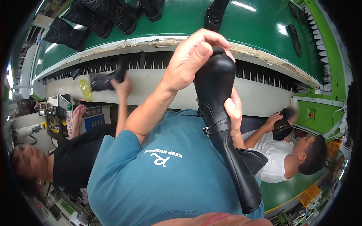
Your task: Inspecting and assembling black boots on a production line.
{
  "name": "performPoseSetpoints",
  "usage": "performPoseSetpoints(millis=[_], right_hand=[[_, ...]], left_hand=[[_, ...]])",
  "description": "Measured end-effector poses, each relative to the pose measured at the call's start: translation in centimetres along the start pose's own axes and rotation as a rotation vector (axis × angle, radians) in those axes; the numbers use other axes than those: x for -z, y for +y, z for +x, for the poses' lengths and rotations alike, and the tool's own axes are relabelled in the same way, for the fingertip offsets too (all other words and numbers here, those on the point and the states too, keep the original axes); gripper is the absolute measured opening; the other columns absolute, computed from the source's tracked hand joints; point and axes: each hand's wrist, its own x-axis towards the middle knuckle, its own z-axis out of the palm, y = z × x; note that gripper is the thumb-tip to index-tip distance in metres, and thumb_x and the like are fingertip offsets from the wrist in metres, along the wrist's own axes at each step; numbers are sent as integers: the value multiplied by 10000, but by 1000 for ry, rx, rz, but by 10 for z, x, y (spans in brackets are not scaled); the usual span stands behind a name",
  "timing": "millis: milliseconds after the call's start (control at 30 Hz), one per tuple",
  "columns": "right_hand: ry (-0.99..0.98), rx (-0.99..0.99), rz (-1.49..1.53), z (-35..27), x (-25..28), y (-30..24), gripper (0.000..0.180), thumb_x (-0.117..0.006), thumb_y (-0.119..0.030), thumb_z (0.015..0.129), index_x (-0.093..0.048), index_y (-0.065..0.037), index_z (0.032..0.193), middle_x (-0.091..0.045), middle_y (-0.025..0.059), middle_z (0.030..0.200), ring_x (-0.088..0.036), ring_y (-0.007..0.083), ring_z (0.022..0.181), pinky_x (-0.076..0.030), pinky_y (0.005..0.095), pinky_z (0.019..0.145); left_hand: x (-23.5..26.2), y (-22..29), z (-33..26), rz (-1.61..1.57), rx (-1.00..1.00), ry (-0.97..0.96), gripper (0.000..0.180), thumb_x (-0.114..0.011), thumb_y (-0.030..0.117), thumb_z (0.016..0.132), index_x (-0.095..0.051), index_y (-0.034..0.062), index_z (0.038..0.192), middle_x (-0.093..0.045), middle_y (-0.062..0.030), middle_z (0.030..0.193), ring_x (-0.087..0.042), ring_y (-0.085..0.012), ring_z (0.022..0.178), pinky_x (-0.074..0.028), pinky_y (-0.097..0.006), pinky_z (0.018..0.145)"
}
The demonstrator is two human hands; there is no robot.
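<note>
A tall black leather boot (214, 79) is held up in front of my chest, its rounded toe toward the conveyor and its shaft hanging down to the lower right. A strap with a metal buckle (206, 131) crosses its ankle. My left hand (194, 56) curls over the toe end, thumb bent in beside it and fingertips partly hidden behind the toe. From the right side, my right hand (234, 112) grips the boot around the ankle, with most of its fingers behind the leather. A loose black flap (250, 160) hangs beside the shaft.
Beyond the boot runs a green conveyor (173, 22) with a worn pale edge. Quilted black boots (68, 34), another boot (215, 15) and a dark sole (294, 39) lie on it. Co-workers handle a boot (103, 81) at left and dark footwear (283, 126) at right.
</note>
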Motion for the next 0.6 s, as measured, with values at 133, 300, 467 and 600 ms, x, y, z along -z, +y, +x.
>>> performPoseSetpoints(millis=[133,300,467,600], right_hand=[[4,-42,-59,-3,-11,-11,880,-684,-558,905,-495,74,1488,-689,219,1195,-731,228,987,-609,341,843],[-138,-34,59,-4,0,-8,710,-691,-393,980,-503,28,1520,-653,119,1305,-655,137,1090,-534,291,941],[-109,-30,52,-6,-2,-14,702,-684,-400,975,-510,26,1506,-662,119,1286,-662,138,1083,-542,296,935],[-114,-25,30,-6,1,-14,705,-688,-407,968,-513,25,1497,-667,119,1271,-666,138,1071,-546,298,925]], left_hand=[[0,8,-6,-25,75,-15,818,-733,662,970,-635,-65,1332,-756,-201,1140,-780,-278,1038,-644,-413,945],[-2,16,-7,-9,142,-24,656,-873,301,861,-669,-63,1368,-761,-178,1159,-783,-273,1061,-640,-413,976],[-3,18,-6,66,105,-47,627,-873,220,847,-684,-53,1379,-764,-172,1170,-781,-271,1063,-629,-403,981],[-8,22,-5,89,109,-39,594,-862,168,845,-694,-56,1369,-766,-172,1164,-781,-272,1058,-630,-395,971]])
